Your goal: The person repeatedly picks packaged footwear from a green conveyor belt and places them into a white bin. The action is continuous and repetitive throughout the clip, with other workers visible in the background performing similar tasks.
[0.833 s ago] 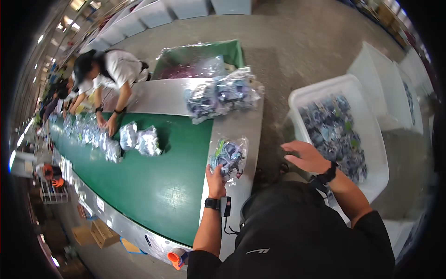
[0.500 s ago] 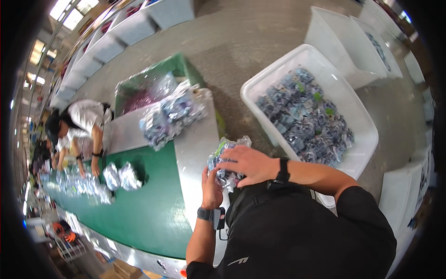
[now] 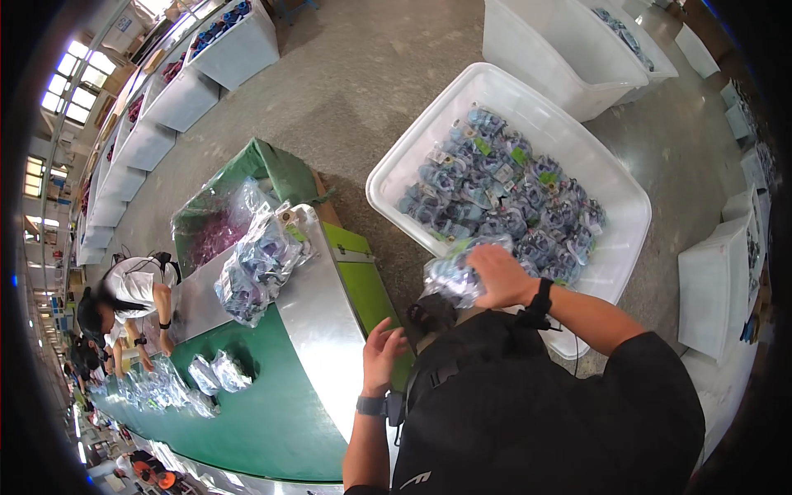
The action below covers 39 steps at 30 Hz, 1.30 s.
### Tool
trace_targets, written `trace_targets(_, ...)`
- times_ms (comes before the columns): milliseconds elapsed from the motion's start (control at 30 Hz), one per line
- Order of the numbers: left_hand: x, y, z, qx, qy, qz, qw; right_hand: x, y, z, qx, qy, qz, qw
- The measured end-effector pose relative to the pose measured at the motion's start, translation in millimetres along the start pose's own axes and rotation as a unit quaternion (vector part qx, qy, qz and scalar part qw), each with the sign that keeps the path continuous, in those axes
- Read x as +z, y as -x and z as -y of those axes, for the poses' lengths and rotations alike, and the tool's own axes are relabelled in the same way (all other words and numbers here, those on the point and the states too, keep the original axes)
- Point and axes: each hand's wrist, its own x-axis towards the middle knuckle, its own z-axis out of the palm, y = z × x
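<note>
Packet of blue-grey goods in clear wrap, held at the near left edge of the white tub; whether it touches the rim we cannot tell. Our right hand has its fingers bent down over the packet's right side, closed on the wrap, though their tips are partly hidden. Our left hand is just beside the bench's right edge, fingers loosely curled and parted, with nothing seen in them.

A moment ago both our hands were on the packet by that bench edge; now the right alone has it, over at the tub. We take that to mean the handling at the bench is done for this one and our left is free.

Similar packets, some with green tags, cover the tub's floor from its far corner toward the near edge. On the bench, a heap of packets lies at the far right corner, and a silvery pair sits on the green belt. Past the bench's far edge stands a green crate; a co-worker reaches over the belt farther left.
</note>
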Motion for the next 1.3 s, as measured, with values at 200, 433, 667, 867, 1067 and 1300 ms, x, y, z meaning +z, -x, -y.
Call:
trace_targets(200, -75, 30, 93, -0.067, -0.15, -0.18, 0.97, 9, 64, -101, 0.144, 0.077, 0.042, 0.986)
trace_targets(433, -117, 85, 150, -0.155, -0.051, -0.242, 0.956, 22, 69, -157, 0.221, 0.127, 0.133, 0.958)
trace_targets(667, -131, 103, 164, -0.148, -0.001, -0.259, 0.954, 52, 37, -154, 0.137, 0.098, 0.085, 0.982)
trace_targets(867, -143, 113, 178, -0.133, 0.023, -0.266, 0.955, 81, 67, -172, 0.302, -0.038, 0.189, 0.934)
trace_targets(1067, -171, 117, 201, -0.125, 0.033, -0.273, 0.953, 88, 104, -169, 0.326, -0.079, 0.152, 0.93)
trace_targets(1300, -231, 99, 176, -0.079, -0.083, -0.333, 0.936, 100, 151, -161, 0.309, -0.083, 0.12, 0.94)
